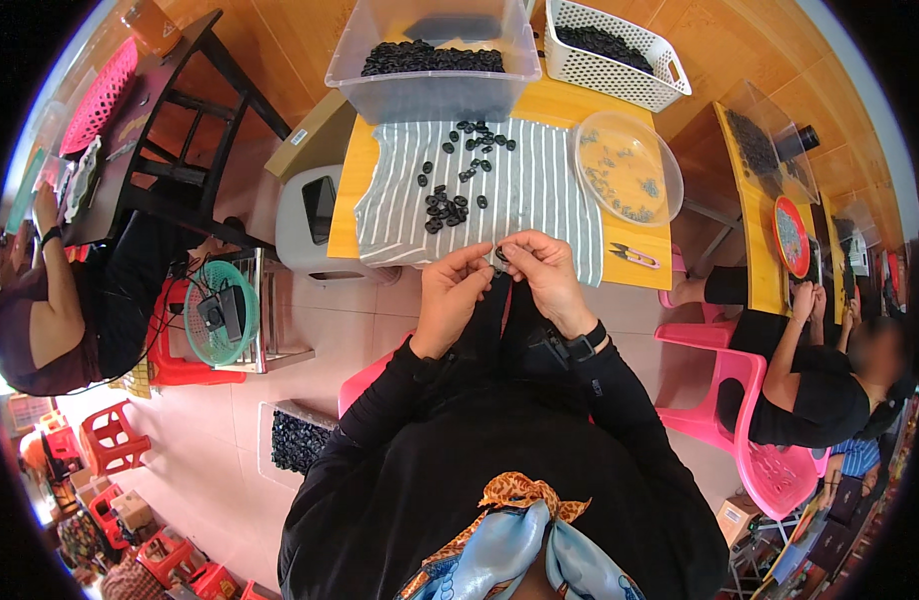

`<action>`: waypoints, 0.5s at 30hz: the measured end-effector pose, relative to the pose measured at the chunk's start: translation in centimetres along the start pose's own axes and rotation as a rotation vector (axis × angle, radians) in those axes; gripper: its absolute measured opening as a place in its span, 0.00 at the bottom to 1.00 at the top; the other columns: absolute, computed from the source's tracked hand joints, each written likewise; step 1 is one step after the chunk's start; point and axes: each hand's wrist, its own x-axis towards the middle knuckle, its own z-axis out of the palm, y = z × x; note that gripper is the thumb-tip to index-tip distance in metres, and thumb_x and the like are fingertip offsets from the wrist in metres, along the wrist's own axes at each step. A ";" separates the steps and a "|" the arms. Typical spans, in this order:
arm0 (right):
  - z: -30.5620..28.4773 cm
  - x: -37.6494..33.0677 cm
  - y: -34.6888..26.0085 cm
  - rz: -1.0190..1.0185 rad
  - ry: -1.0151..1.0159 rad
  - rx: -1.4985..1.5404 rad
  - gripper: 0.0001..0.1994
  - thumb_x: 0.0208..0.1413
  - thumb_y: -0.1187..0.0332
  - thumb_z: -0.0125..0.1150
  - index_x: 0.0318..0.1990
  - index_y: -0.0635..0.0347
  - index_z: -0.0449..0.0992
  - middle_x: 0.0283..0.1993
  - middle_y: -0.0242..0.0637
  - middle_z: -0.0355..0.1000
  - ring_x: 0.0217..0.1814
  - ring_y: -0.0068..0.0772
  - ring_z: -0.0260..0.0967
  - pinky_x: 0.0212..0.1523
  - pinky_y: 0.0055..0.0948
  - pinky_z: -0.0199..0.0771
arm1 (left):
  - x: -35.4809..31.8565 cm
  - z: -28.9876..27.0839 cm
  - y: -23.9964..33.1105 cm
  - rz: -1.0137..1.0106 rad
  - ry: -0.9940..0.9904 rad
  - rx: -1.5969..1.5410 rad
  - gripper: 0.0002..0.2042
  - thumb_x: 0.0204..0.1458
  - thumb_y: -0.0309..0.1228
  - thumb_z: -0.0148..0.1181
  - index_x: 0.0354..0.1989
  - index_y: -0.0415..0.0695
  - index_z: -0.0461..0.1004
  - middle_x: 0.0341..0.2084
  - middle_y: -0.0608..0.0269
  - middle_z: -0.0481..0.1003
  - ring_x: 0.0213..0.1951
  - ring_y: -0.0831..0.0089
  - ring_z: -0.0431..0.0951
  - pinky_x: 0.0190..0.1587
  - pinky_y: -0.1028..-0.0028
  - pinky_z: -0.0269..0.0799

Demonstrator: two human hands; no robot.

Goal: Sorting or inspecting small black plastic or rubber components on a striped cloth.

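My left hand (451, 296) and my right hand (550, 280) meet at the near edge of the table. Fingertips of both pinch a small black oval piece (501, 255); its fine detail is mostly covered by the fingers. Just beyond them, a grey-and-white striped cloth (398, 190) covers much of the yellow table (639, 277). Loose black oval pieces (442, 211) with holes lie on it, some in a cluster and others scattered farther back. To the right of the cloth rest thread snips (635, 256) with pink on the handles.
A clear bin (435, 98) of black pieces and a white perforated basket (670, 93) stand at the back. A round clear tray (664, 205) holds small shiny bits. Pink chairs (750, 430) and a seated person (810, 385) are at right; another person (55, 310) sits left.
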 end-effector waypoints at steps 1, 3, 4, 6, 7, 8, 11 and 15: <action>0.0 -0.2 0.0 0.001 0.002 -0.001 0.05 0.55 0.73 0.57 0.36 0.63 0.76 0.26 0.27 0.71 0.25 0.13 0.64 0.26 0.13 0.62 | -0.1 0.2 0.0 0.009 -0.012 -0.003 0.14 0.48 0.19 0.56 0.46 0.37 0.74 0.27 0.67 0.74 0.26 0.82 0.71 0.27 0.85 0.64; 0.0 -0.6 -0.2 -0.042 0.039 0.014 0.04 0.55 0.72 0.57 0.35 0.62 0.77 0.26 0.25 0.71 0.25 0.12 0.63 0.26 0.13 0.61 | -0.1 0.6 0.0 0.017 -0.022 -0.006 0.14 0.48 0.19 0.56 0.45 0.37 0.74 0.27 0.67 0.74 0.26 0.83 0.71 0.26 0.85 0.64; 0.0 -0.7 -0.3 -0.041 0.038 0.014 0.04 0.55 0.72 0.57 0.35 0.62 0.77 0.26 0.25 0.71 0.25 0.12 0.63 0.26 0.13 0.61 | -0.1 0.7 0.0 0.014 -0.024 -0.006 0.14 0.48 0.19 0.56 0.44 0.37 0.75 0.27 0.67 0.74 0.26 0.83 0.71 0.26 0.85 0.64; -0.2 -0.9 -0.3 -0.044 0.027 0.031 0.05 0.55 0.73 0.58 0.37 0.64 0.76 0.27 0.27 0.71 0.25 0.13 0.64 0.27 0.13 0.63 | -0.1 1.0 0.1 0.011 -0.025 -0.006 0.13 0.48 0.19 0.56 0.44 0.37 0.75 0.27 0.67 0.74 0.26 0.83 0.71 0.27 0.85 0.64; -0.1 -0.9 -0.4 -0.044 0.026 0.032 0.05 0.55 0.73 0.58 0.37 0.64 0.76 0.27 0.27 0.71 0.25 0.13 0.64 0.27 0.13 0.63 | -0.2 1.1 0.2 0.024 -0.012 0.001 0.13 0.48 0.19 0.56 0.43 0.37 0.75 0.27 0.67 0.74 0.26 0.83 0.71 0.27 0.85 0.65; 0.0 -1.0 -0.4 -0.049 0.025 0.036 0.05 0.55 0.74 0.58 0.37 0.64 0.76 0.27 0.27 0.71 0.25 0.13 0.64 0.27 0.14 0.63 | -0.2 1.1 0.3 0.036 0.001 0.009 0.12 0.48 0.19 0.56 0.43 0.37 0.76 0.26 0.67 0.74 0.26 0.83 0.71 0.27 0.85 0.65; 0.1 -1.1 -0.3 -0.089 0.028 0.029 0.04 0.54 0.75 0.58 0.36 0.64 0.75 0.27 0.27 0.71 0.25 0.14 0.64 0.27 0.14 0.63 | -0.4 1.3 0.3 0.045 0.013 0.032 0.12 0.48 0.19 0.57 0.43 0.37 0.76 0.26 0.67 0.74 0.26 0.83 0.71 0.27 0.85 0.65; 0.6 -1.2 -0.7 -0.163 0.040 -0.032 0.01 0.54 0.75 0.58 0.32 0.62 0.75 0.25 0.24 0.69 0.25 0.12 0.62 0.27 0.13 0.61 | -0.4 1.3 -0.3 0.045 0.013 -0.007 0.11 0.48 0.18 0.56 0.41 0.37 0.76 0.26 0.68 0.74 0.26 0.84 0.71 0.25 0.85 0.65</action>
